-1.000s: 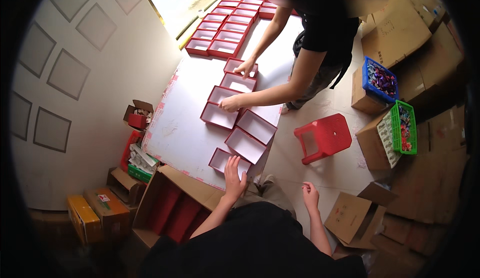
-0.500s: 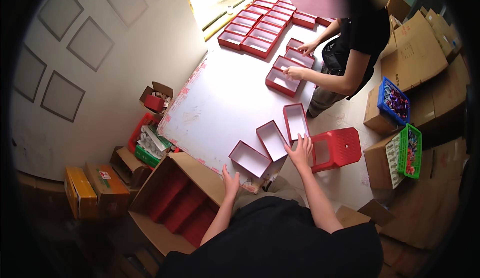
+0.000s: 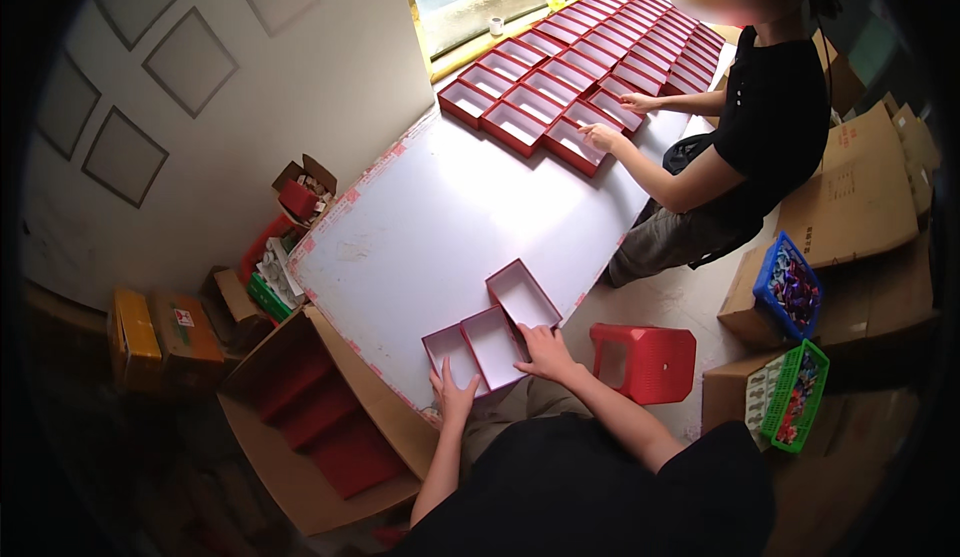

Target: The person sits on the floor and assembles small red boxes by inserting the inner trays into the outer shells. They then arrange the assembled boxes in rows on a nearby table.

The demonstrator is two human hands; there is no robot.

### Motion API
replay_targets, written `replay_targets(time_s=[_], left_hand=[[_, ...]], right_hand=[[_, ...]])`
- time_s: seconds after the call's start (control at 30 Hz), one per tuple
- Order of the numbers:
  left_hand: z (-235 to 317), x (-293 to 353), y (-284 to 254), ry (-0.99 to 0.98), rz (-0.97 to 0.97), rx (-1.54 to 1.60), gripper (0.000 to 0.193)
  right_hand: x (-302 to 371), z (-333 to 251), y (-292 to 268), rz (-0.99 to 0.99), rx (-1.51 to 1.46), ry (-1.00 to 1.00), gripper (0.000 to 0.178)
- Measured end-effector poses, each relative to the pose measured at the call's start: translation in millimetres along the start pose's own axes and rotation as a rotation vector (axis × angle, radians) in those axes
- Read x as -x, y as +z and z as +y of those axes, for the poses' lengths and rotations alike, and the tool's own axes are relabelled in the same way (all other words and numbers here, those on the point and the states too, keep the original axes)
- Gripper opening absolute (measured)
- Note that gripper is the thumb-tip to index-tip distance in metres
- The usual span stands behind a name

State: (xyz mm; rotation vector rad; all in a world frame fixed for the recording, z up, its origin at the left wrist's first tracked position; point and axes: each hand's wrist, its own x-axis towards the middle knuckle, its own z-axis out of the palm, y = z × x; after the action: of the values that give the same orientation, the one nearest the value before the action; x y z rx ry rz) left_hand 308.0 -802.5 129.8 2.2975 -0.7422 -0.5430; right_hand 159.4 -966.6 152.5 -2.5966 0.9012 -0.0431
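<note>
Three shallow red boxes with white insides lie at the near end of the white table: a left box (image 3: 447, 345), a middle box (image 3: 494, 345) and a right box (image 3: 523, 295). The left and middle ones sit side by side; the right one is angled and farther forward. My left hand (image 3: 455, 389) rests against the near left end of the left box, fingers spread, thumb apart. My right hand (image 3: 547, 354) touches the right side of the middle box, with its fingers by the near end of the right box, thumb and fingers apart.
Across the table (image 3: 400, 227), a co-worker (image 3: 770, 117) handles boxes beside many rows of red boxes (image 3: 590, 62). A large carton (image 3: 330, 347) with red pieces stands at my left. A red stool (image 3: 660, 362), blue basket (image 3: 790, 287) and green basket (image 3: 797, 397) are at right.
My hands have drawn the left and middle boxes together. The right box has turned and shifted leftward. The co-worker's boxes have moved up against the far rows. The view has shifted.
</note>
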Motion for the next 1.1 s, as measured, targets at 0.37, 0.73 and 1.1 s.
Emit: replay_targets(time_s=[0.37, 0.73, 1.1], left_hand=[[-2, 10, 47, -0.006, -0.071, 0.008, 0.059], [84, -31, 93, -0.151, -0.215, 0.070, 0.074], [116, -47, 119, -0.182, -0.144, 0.049, 0.052]], right_hand=[[-42, 85, -15, 0.133, 0.059, 0.010, 0.026], [-93, 130, -60, 0.070, -0.088, 0.216, 0.050], [-93, 168, -108, -0.381, 0.165, -0.034, 0.085]])
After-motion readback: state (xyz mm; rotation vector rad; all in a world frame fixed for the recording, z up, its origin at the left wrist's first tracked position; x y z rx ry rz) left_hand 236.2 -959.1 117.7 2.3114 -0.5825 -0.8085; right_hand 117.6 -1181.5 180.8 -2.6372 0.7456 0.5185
